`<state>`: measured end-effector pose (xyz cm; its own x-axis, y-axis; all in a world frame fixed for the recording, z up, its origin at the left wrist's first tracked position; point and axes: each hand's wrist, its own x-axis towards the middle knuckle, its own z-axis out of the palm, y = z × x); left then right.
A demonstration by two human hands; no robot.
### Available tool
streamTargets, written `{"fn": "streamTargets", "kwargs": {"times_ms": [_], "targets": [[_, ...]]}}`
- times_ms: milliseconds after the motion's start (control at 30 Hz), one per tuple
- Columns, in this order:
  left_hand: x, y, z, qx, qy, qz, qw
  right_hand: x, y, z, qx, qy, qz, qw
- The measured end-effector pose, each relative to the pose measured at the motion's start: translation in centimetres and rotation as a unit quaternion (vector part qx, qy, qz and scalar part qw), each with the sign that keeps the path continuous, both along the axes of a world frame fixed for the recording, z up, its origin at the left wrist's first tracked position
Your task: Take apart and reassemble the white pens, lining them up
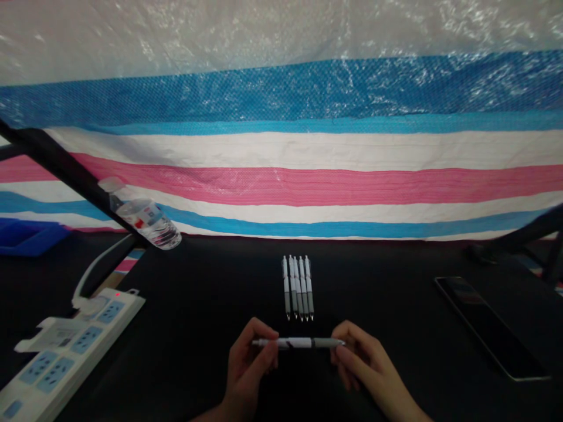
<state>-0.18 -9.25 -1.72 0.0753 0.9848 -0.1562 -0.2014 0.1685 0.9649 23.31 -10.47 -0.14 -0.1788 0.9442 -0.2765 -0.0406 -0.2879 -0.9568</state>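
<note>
A white and grey pen (299, 343) lies level between my two hands, held just above the black table. My left hand (253, 357) pinches its white end between thumb and fingers. At the grey tip end, the thumb and fingers of my right hand (363, 357) are closed on the same pen. Beyond it, several matching pens (298, 287) lie side by side in a row, their tips pointing toward me.
To the left is a white power strip (83, 346) with a plug and cable. A clear water bottle (147, 217) leans near a black bar. A dark phone (488, 325) lies at right. A blue tray (30, 237) sits far left. Striped sheeting (308, 187) hangs behind the table (211, 281).
</note>
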Motion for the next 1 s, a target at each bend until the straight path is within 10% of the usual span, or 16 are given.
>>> {"fn": "streamTargets", "kwargs": {"times_ms": [533,1000], "targets": [[-0.1,0.3,-0.1,0.014,-0.004,0.006,1.0,0.0,0.2,-0.7,-0.042,0.047,-0.009,0.998],[-0.1,1.3,1.0,-0.001,-0.07,0.082,0.994,1.1,-0.3,-0.3,0.005,0.177,-0.207,0.962]]}}
